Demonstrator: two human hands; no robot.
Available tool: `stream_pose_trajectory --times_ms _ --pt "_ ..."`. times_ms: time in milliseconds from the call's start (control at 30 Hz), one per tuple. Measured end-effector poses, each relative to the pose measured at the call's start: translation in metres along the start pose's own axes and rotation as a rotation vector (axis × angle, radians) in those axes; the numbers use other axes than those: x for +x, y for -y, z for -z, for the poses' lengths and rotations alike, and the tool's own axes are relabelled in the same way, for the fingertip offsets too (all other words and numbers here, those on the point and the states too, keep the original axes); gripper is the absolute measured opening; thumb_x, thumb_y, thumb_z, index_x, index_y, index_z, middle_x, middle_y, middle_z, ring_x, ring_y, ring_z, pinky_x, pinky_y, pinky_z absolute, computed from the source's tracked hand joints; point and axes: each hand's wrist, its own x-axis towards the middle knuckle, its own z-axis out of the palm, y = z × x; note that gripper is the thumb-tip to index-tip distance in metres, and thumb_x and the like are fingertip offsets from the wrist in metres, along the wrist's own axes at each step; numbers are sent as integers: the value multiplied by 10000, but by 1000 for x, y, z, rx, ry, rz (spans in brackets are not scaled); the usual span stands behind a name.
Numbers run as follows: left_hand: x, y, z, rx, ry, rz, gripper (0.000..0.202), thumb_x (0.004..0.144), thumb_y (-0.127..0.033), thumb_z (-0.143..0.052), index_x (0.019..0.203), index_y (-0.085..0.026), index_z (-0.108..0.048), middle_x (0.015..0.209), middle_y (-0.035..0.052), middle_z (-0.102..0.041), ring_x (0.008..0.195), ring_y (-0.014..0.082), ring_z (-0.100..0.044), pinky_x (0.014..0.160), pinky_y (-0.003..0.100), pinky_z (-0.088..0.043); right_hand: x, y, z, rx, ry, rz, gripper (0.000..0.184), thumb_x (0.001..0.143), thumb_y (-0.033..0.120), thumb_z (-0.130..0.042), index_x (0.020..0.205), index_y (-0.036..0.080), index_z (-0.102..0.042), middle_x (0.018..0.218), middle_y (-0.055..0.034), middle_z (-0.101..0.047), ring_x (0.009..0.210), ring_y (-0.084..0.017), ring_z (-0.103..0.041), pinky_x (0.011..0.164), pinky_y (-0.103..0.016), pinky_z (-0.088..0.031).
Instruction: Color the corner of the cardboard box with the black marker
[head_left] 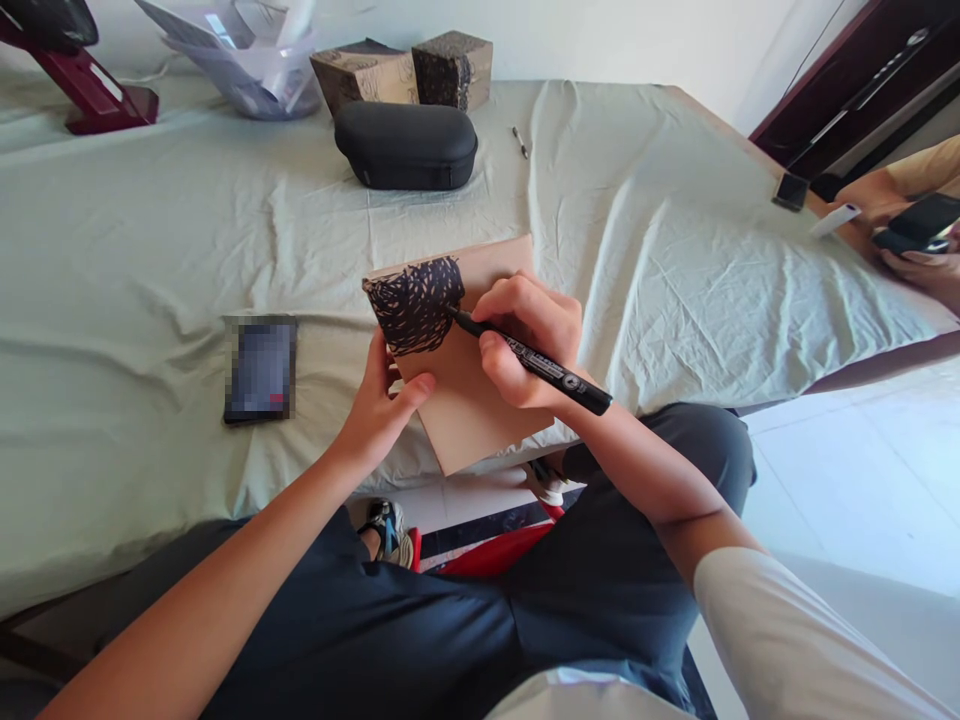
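A tan cardboard box point(480, 420) lies on the cloth-covered table point(150, 260), jutting over its near edge. Its upper left corner is covered in dense black marker strokes point(416, 300). My right hand point(525, 335) is closed round a black marker point(544, 365), whose tip touches the edge of the inked patch. My left hand point(379, 405) grips the box's left side, thumb on the top face and fingers on the edge.
A phone point(260, 368) lies left of the box. Farther back sit a black case point(406, 145), two patterned boxes point(409, 70), a plastic tub point(247, 60), a red stand point(90, 90) and a pen point(520, 141). Another person's hands hold a phone point(919, 225) at right.
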Motion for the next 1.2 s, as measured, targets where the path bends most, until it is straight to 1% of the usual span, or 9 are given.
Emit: stream_pose_trajectory --times_ms 167,333,567,700,833,933,1000,1067,1200 --pt "1 0 0 6 -10 19 1013 893 -820 -822 1683 -290 -476 1428 167 -732 1134 347 -737 919 467 -618 1 5 -2 -42 -15 16 85 971 304 -509 1014 271 -574 779 36 -555 630 -161 -552 751 -368 -580" --pt "0 3 0 -8 -28 -7 959 916 -775 -832 1673 -288 -500 1389 155 -751 1129 336 -731 929 462 -621 1 3 -1 -19 -21 -9 74 951 316 -530 993 274 -575 762 38 -543 621 -165 -536 747 -378 -584" --pt "0 3 1 -8 -9 -3 962 919 -799 -822 1675 -302 -492 1370 149 -748 1203 359 -734 980 473 -613 -3 2 1 5 22 -93 107 916 289 -567 1016 267 -598 769 27 -577 650 -179 -554 762 -407 -597" --pt "0 2 0 -26 -21 -2 960 913 -788 -836 1674 -310 -498 1362 143 -753 1217 359 -734 985 472 -616 -5 0 1 14 -1 -58 97 932 312 -605 1017 268 -617 772 18 -586 650 -188 -567 761 -418 -604" --pt "-1 0 -2 -28 -32 11 972 903 -784 -844 1674 -301 -502 1373 151 -754 1193 354 -738 962 471 -616 -6 -1 0 -85 4 -126 139 961 374 -686 1063 279 -686 776 -5 -607 686 -229 -610 773 -452 -627" --pt "-1 0 -3 -23 -27 -1 955 904 -778 -843 1668 -306 -515 1359 150 -758 1188 358 -740 977 486 -616 0 -2 -1 -151 -123 -55 147 1049 386 -646 1132 312 -742 827 -30 -662 716 -246 -655 747 -458 -631" --pt "-1 1 -2 -18 -29 -8 946 909 -765 -843 1670 -307 -515 1345 145 -758 1191 357 -741 998 498 -619 5 -7 0 -138 -233 3 128 1089 374 -645 1129 336 -760 922 -47 -718 795 -242 -707 777 -444 -645" --pt "0 2 0 -7 -49 -8 938 923 -758 -830 1681 -311 -505 1350 138 -750 1200 350 -737 1023 506 -622 8 -15 5 -107 -271 -80 88 1087 411 -709 1137 345 -739 1053 -65 -755 974 -257 -754 896 -447 -670" --pt "2 2 5 15 -85 -57 920 943 -760 -795 1700 -328 -499 1421 137 -731 1246 353 -730 1099 535 -616 6 -41 19 94 -153 -388 615 942 695 -852 1367 362 -557 1488 -110 -662 1463 -359 -641 1122 -571 -659"
